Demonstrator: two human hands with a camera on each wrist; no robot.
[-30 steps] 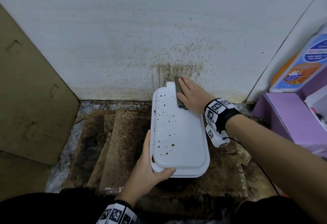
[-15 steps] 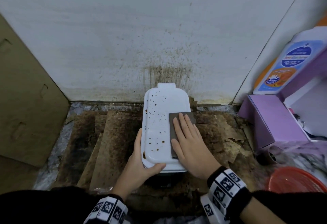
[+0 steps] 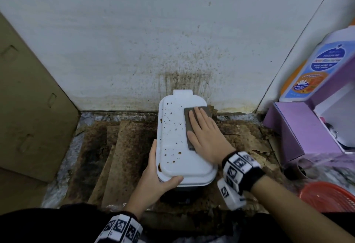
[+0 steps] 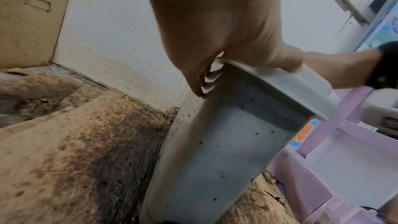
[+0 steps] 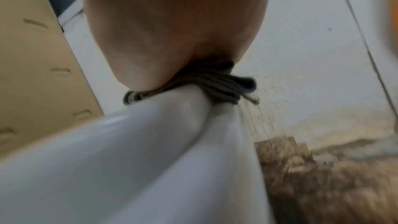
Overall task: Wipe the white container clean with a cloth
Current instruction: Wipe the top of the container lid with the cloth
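Note:
A white container [image 3: 178, 158] with a lid speckled by brown spots stands on stained cardboard near the wall. My left hand [image 3: 155, 181] grips its near left corner, thumb over the lid edge and fingers along the side; the left wrist view shows this hand [image 4: 226, 48] on the rim of the container [image 4: 215, 151]. My right hand [image 3: 205, 137] lies flat with straight fingers on a folded grey cloth [image 3: 189, 127], pressing it onto the lid's right half. In the blurred right wrist view the cloth [image 5: 217, 84] is squeezed between palm and the white lid [image 5: 129, 151].
Stained cardboard sheets [image 3: 119, 156] cover the floor. A spattered white wall [image 3: 172, 41] stands right behind. A brown cardboard panel [image 3: 28, 98] leans at the left. At the right sit a purple box [image 3: 299, 127], a detergent bottle [image 3: 315, 66] and a red basket [image 3: 330, 196].
My right hand slid the cloth from the lid's far end toward me, then back up toward the far right part. The left hand kept its grip on the near corner.

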